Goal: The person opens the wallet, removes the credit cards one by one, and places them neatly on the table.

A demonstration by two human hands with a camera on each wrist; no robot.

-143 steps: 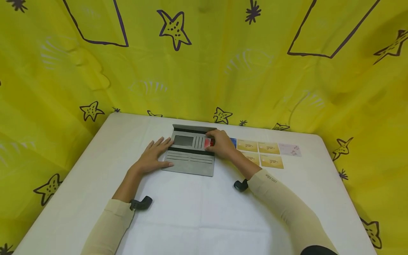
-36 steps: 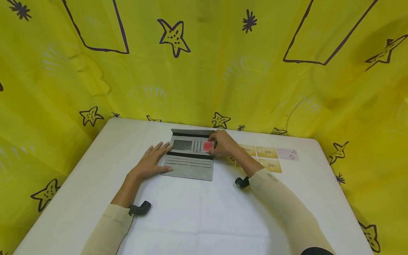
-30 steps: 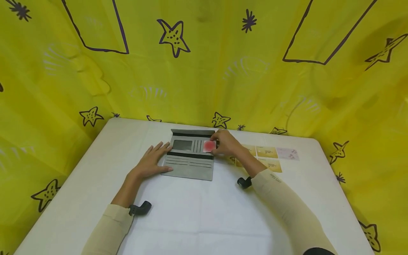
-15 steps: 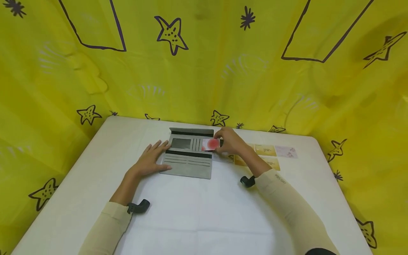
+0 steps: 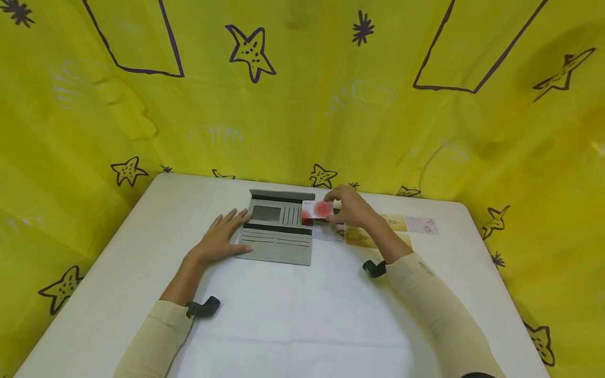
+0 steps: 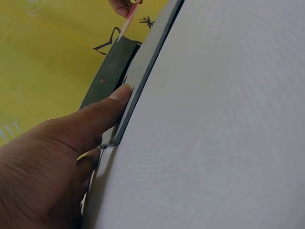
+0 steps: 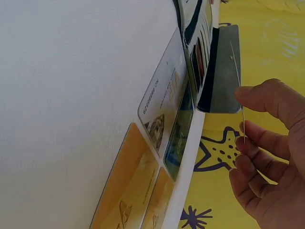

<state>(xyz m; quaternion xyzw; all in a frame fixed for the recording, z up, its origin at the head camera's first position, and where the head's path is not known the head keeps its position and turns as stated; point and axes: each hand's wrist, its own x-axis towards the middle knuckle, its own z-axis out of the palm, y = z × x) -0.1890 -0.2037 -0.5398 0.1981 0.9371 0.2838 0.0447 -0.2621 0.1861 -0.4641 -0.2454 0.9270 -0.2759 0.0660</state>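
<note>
An open grey wallet [image 5: 274,255] with card slots and a clear window lies on the table. My left hand [image 5: 217,240] rests at its left edge, fingers straight; in the left wrist view the thumb [image 6: 121,93] presses on the wallet near a corner. Over the wallet's right side, my right hand [image 5: 352,209] pinches a white card with pink-red circles [image 5: 323,209] between thumb and fingers. The right wrist view shows this card [image 7: 237,71] edge-on, raised off the wallet. A bit of red [image 5: 307,221] shows in the slot beneath it.
Right of the wallet lie a silver VIP card [image 7: 164,95], a blue card [image 7: 178,138], several gold cards [image 7: 126,174] and a pale lilac card [image 5: 422,224], in two rows. The white table [image 5: 283,315] ends at a yellow curtain [image 5: 283,115] behind.
The right hand has drawn the pink-circled card out of the wallet's right slot, rightward and up. More of its face shows now. The left hand has stayed on the wallet.
</note>
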